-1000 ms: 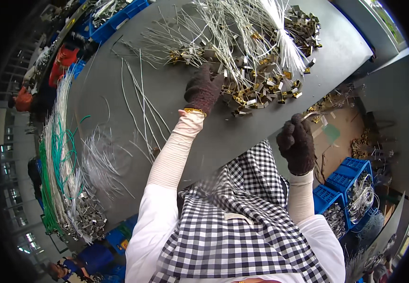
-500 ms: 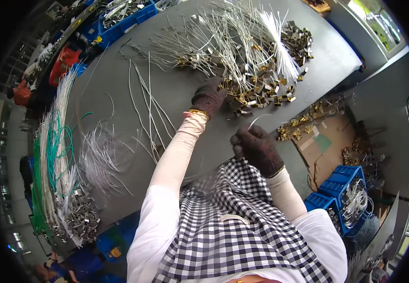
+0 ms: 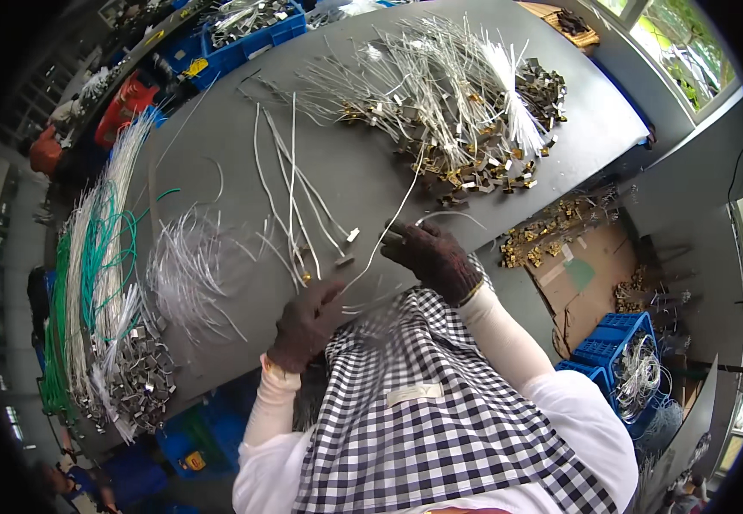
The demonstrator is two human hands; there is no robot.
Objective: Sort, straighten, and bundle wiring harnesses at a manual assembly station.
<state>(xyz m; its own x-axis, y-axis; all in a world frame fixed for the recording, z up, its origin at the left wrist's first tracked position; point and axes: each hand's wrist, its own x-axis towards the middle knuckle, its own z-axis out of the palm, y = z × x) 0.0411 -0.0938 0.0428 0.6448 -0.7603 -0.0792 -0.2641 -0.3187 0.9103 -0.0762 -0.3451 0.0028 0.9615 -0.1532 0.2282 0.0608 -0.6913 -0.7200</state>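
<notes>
Dark knitted gloves cover both hands. My left hand [image 3: 305, 325] is low over the grey table, its fingertips closed on the lower end of a white wire [image 3: 402, 203]. That wire slants up to the right toward the big pile. My right hand [image 3: 435, 259] is closed with its fingertips beside the wire, and a short thin clear strand [image 3: 457, 213] curves out of its grip. Just beyond my left hand lie several white wires [image 3: 292, 180] with small metal clips [image 3: 344, 261] at their near ends.
A large pile of wires [image 3: 440, 86] with brass and silver clips [image 3: 491, 176] covers the far table. Loose clear strands [image 3: 191, 274] and green and white wire bundles [image 3: 101, 274] lie left. Blue crates [image 3: 607, 338] and cardboard [image 3: 590, 274] are at right.
My left hand has drawn back from the pile toward my body, bringing a white wire. My right hand has moved slightly left to that wire, still with the thin strand.
</notes>
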